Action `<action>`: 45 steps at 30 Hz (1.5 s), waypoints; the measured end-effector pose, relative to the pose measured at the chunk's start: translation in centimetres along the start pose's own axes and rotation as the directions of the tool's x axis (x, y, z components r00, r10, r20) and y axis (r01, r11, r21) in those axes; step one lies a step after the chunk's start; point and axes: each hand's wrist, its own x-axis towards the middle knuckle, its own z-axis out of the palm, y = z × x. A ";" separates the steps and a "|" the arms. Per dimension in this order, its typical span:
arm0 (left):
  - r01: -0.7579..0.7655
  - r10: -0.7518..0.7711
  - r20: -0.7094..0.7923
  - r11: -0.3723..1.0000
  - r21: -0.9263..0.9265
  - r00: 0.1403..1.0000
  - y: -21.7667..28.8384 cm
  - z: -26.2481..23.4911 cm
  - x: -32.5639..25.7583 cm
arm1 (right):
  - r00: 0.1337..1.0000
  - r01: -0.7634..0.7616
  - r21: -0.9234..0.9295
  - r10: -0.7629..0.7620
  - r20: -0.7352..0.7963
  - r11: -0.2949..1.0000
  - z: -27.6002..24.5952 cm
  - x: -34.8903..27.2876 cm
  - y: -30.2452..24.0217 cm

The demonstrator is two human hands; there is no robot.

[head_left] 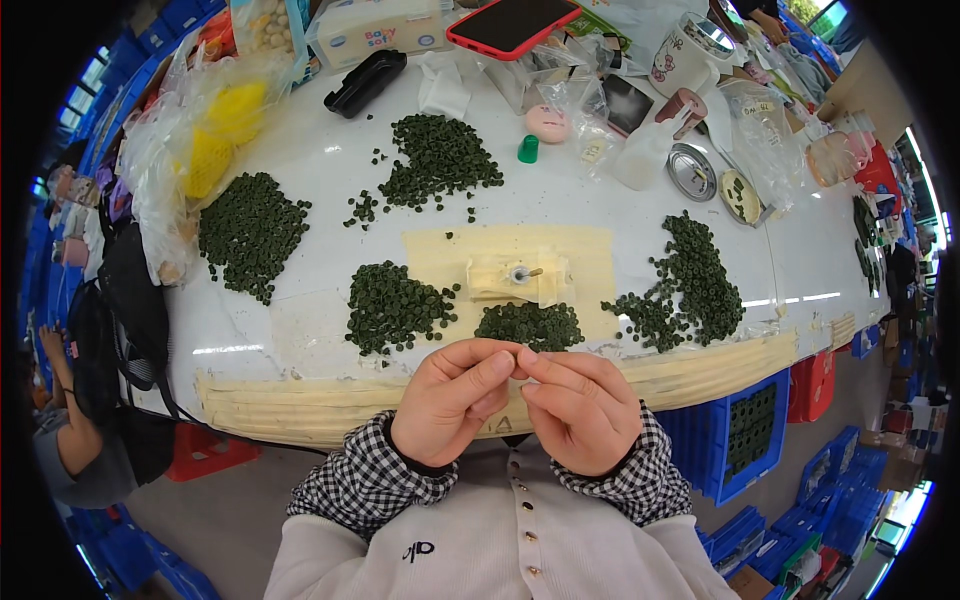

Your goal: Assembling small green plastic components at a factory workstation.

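Note:
My left hand (450, 398) and my right hand (588, 408) meet fingertip to fingertip above the taped front edge of the table. Both are closed in a pinch; whatever lies between the fingertips is too small or hidden to make out. Just beyond them is a pile of small dark green round parts (528, 325). Behind that pile stands a block wrapped in cream tape (490, 280) with a metal pin (520, 273) on top. More green parts lie in a heap (393, 308) to the left and a spread-out heap (700, 285) to the right.
Two further green heaps, one at far left (252, 235) and one at back (440, 160), lie on the white table (330, 220). Behind are a black case (365, 84), a red-edged phone (512, 25), a mug (685, 60) and a round tin (740, 197). A blue crate (735, 440) stands below right.

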 end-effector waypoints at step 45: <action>-0.440 0.476 0.086 0.709 0.551 0.875 -0.2 0.4 -0.1 | 0.800 -0.581 0.462 0.574 0.173 0.670 -0.4 -0.4 -0.5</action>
